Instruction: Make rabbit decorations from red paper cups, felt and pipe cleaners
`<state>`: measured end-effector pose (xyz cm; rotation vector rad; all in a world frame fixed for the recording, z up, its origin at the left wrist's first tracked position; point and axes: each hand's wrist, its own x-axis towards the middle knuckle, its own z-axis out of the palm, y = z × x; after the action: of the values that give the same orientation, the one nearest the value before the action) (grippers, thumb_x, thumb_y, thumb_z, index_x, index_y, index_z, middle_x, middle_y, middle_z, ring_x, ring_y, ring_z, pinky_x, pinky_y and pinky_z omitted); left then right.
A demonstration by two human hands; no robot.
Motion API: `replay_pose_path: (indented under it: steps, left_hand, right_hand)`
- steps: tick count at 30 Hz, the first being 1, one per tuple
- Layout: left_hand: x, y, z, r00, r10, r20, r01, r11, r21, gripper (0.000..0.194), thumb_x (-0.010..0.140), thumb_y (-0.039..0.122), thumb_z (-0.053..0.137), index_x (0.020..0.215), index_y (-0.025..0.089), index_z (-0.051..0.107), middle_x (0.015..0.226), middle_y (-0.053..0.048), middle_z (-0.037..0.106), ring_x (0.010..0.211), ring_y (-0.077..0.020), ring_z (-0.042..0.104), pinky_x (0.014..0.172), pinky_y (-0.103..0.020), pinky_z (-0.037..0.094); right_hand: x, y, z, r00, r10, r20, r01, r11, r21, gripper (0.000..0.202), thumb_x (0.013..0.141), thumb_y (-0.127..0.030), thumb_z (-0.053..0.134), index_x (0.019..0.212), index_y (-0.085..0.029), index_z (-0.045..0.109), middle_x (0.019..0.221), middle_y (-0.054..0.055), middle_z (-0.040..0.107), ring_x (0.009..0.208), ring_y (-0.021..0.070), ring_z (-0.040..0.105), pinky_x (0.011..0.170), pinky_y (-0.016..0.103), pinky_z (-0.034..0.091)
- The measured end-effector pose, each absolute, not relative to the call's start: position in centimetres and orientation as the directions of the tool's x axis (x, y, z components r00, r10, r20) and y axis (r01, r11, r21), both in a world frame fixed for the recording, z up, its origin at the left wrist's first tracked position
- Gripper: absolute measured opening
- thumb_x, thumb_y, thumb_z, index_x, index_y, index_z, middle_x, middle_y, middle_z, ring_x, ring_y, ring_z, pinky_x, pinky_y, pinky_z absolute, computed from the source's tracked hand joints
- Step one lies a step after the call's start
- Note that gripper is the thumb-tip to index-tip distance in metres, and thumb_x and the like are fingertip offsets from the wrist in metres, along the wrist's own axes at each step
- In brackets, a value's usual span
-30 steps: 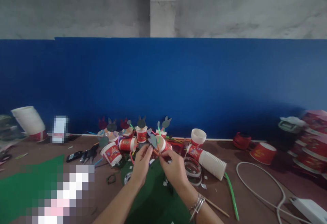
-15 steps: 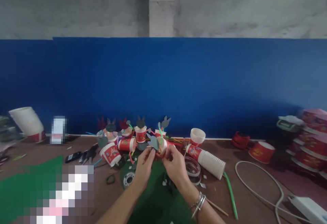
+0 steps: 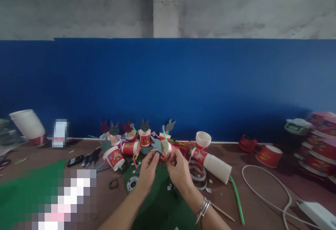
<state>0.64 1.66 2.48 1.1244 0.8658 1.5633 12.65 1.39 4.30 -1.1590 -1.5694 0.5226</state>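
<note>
Near the centre of the head view, my left hand is closed, thumb and fingers pinching a small dark green rabbit-shaped cutout. Close on its right, my right hand is also closed, its fingers at the side of a red and white paper cup that lies tilted with its opening toward the left. The cutout overlaps the cup's opening. Fingers hide the cup's lower part. Below both hands lies a dark green sheet.
Decorated cups with rabbit cutouts stand behind and left of my hands. To the right are a stack of cups, a tape roll, a green strip and a white cable. A blue board closes off the back.
</note>
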Motion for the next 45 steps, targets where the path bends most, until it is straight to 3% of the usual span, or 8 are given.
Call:
replay_pose_path:
  steps: [10, 13, 15, 20, 24, 28, 40, 45]
  left_hand:
    - [-0.8, 3.0, 3.1, -0.248, 0.958, 0.148, -0.417, -0.243, 0.876, 0.032, 0.068, 0.044, 0.069, 0.084, 0.016, 0.064, 0.08, -0.002, 0.067, 0.077, -0.0158, 0.062, 0.072, -0.025, 0.047]
    - [-1.0, 3.1, 3.2, -0.255, 0.956, 0.143, -0.433, -0.245, 0.868, 0.029, 0.069, 0.043, 0.069, 0.078, 0.017, 0.063, 0.075, -0.001, 0.065, 0.073, -0.0146, 0.06, 0.069, -0.024, 0.047]
    - [-1.0, 3.0, 3.3, -0.222, 0.962, 0.162, -0.425, -0.245, 0.871, 0.027, 0.071, 0.043, 0.067, 0.073, 0.016, 0.061, 0.071, 0.0, 0.064, 0.07, -0.0147, 0.06, 0.068, -0.025, 0.046]
    - [-1.2, 2.6, 3.7, -0.153, 0.957, 0.247, -0.315, -0.284, 0.906, 0.036, 0.077, 0.046, 0.06, 0.055, 0.017, 0.054, 0.058, 0.001, 0.058, 0.063, -0.0144, 0.057, 0.067, -0.025, 0.044]
    - [-1.2, 2.6, 3.7, -0.172, 0.96, 0.222, -0.269, -0.262, 0.927, 0.027, 0.074, 0.043, 0.064, 0.079, 0.017, 0.066, 0.088, -0.005, 0.069, 0.092, -0.0203, 0.061, 0.086, -0.029, 0.043]
    - [-0.5, 2.4, 3.4, 0.049, 0.98, 0.193, -0.367, -0.162, 0.916, 0.05, 0.069, 0.034, 0.071, 0.115, 0.019, 0.057, 0.121, -0.009, 0.061, 0.114, -0.0249, 0.054, 0.096, -0.036, 0.041]
    - [0.2, 2.3, 2.8, -0.05, 0.99, 0.129, -0.368, -0.138, 0.919, 0.082, 0.06, 0.022, 0.078, 0.131, 0.018, 0.039, 0.117, -0.014, 0.063, 0.108, -0.0279, 0.059, 0.093, -0.04, 0.044]
    - [0.2, 2.3, 2.6, -0.059, 0.994, 0.096, -0.376, -0.111, 0.92, 0.089, 0.059, 0.024, 0.08, 0.135, 0.018, 0.034, 0.119, -0.015, 0.062, 0.11, -0.029, 0.058, 0.094, -0.04, 0.044]
  right_hand:
    - [13.2, 1.2, 5.2, -0.015, 0.827, 0.562, 0.611, 0.453, -0.65, 0.013, 0.076, -0.025, 0.055, 0.087, -0.02, 0.051, 0.076, 0.003, 0.06, 0.069, 0.0184, 0.058, 0.065, 0.029, 0.046]
    - [13.7, 1.9, 5.0, 0.065, 0.785, 0.617, 0.649, 0.436, -0.623, 0.043, 0.066, -0.026, 0.064, 0.107, -0.017, 0.051, 0.105, 0.013, 0.06, 0.104, 0.0283, 0.053, 0.088, 0.042, 0.042]
    - [14.0, 2.2, 4.8, 0.038, 0.857, 0.515, 0.625, 0.382, -0.681, 0.062, 0.06, -0.028, 0.07, 0.116, -0.015, 0.048, 0.114, 0.015, 0.058, 0.11, 0.0317, 0.051, 0.091, 0.045, 0.041]
    - [14.1, 2.4, 4.6, -0.098, 0.968, 0.233, 0.474, 0.251, -0.844, 0.038, 0.064, -0.028, 0.067, 0.099, -0.018, 0.058, 0.092, 0.008, 0.069, 0.083, 0.0244, 0.065, 0.071, 0.032, 0.049]
    - [13.8, 2.2, 4.7, 0.021, 0.957, 0.291, 0.448, 0.251, -0.858, 0.036, 0.064, -0.03, 0.068, 0.096, -0.018, 0.056, 0.087, 0.007, 0.069, 0.077, 0.0232, 0.064, 0.065, 0.03, 0.048]
    - [13.4, 2.1, 4.5, 0.106, 0.927, 0.359, 0.467, 0.273, -0.841, 0.038, 0.062, -0.031, 0.068, 0.095, -0.02, 0.051, 0.089, 0.008, 0.066, 0.078, 0.024, 0.063, 0.064, 0.031, 0.048]
    - [13.6, 2.0, 4.5, -0.159, 0.931, 0.328, 0.502, 0.362, -0.785, 0.043, 0.065, -0.018, 0.055, 0.107, -0.016, 0.052, 0.109, 0.012, 0.06, 0.102, 0.0251, 0.056, 0.085, 0.034, 0.043]
    - [15.1, 2.9, 5.4, -0.155, 0.941, 0.302, 0.425, 0.339, -0.839, 0.022, 0.081, -0.025, 0.042, 0.082, -0.016, 0.062, 0.078, 0.005, 0.065, 0.074, 0.0182, 0.059, 0.068, 0.026, 0.043]
